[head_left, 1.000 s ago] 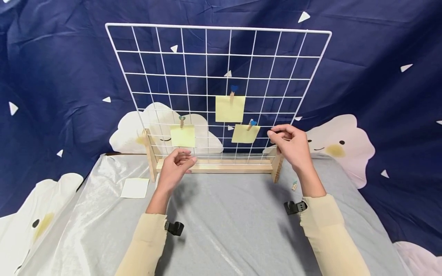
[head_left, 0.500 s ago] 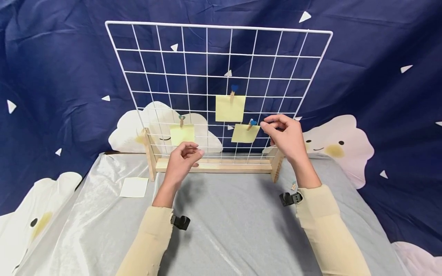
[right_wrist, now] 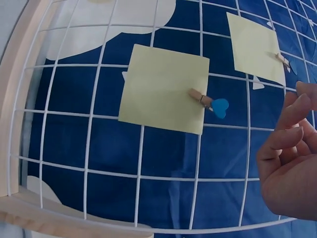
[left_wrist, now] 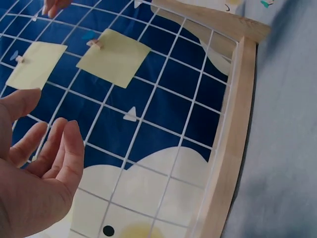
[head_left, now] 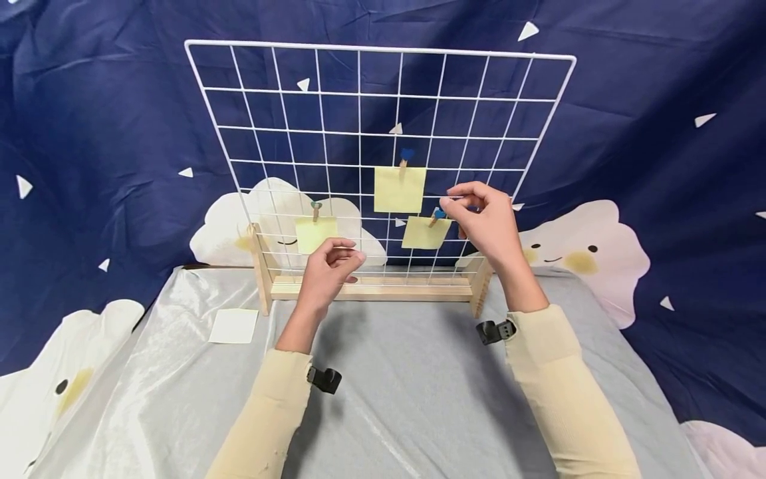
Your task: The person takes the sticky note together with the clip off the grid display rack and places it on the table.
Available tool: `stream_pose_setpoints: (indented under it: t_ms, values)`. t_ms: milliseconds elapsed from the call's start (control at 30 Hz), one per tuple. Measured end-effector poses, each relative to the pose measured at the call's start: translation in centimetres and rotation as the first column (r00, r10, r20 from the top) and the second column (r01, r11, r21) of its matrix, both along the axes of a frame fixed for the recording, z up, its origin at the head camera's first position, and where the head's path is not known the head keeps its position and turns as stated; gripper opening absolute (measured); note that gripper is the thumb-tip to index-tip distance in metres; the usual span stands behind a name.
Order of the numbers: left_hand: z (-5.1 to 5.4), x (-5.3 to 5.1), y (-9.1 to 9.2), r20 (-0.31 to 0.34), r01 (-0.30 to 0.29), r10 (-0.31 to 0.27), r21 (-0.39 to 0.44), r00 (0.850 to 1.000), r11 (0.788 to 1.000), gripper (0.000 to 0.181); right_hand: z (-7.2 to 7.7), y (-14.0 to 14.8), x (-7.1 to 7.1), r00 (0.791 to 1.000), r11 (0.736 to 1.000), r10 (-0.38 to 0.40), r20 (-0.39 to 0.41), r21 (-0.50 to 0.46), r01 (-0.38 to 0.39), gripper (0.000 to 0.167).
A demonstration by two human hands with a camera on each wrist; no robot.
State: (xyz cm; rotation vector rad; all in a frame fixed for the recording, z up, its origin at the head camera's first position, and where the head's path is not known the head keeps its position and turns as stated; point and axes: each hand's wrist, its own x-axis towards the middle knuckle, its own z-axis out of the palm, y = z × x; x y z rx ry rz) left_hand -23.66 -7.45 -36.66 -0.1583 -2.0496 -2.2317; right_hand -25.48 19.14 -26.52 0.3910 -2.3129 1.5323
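Note:
A white wire grid stands in a wooden base. Three yellow notes hang on it by small clips: an upper one, a tilted lower right one with a blue heart clip, and a lower left one. The left hand, fingers loosely bent and holding nothing, is in front of the grid, overlapping the lower left note's corner in the head view. The right hand, its thumb and fingers loosely bent with nothing seen between them, is beside the blue clip of the tilted note.
A white square of paper lies on the grey cloth at the left. A small clip lies on the cloth past the base's end in the left wrist view. Behind the grid hangs a dark blue curtain with clouds and triangles.
The right hand has moved up and to the left, towards the tilted note's clip. The left hand has moved right and slightly up. The notes and the grid have stayed in place.

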Motion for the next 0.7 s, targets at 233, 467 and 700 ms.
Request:
stream_pose_setpoints:
  t_ms: [233, 467, 700]
  values:
    - [0.8, -0.5, 0.7, 0.001, 0.005, -0.005, 0.018, 1.0, 1.0, 0.038, 0.6, -1.0, -0.7, 1.0, 1.0, 0.014, -0.023, -0.014, -0.015, 0.03]
    - [1.6, -0.8, 1.7, -0.02, 0.009, -0.008, 0.034, 1.0, 0.999, 0.036, 1.4, -2.3, -1.4, 0.998, 0.998, 0.046, -0.047, -0.032, -0.048, 0.032]
    - [2.0, -1.3, 2.6, 0.002, 0.006, -0.006, 0.069, 1.0, 0.998, 0.029, 2.4, -3.6, -1.6, 0.996, 0.996, 0.077, -0.038, -0.045, -0.079, 0.033]
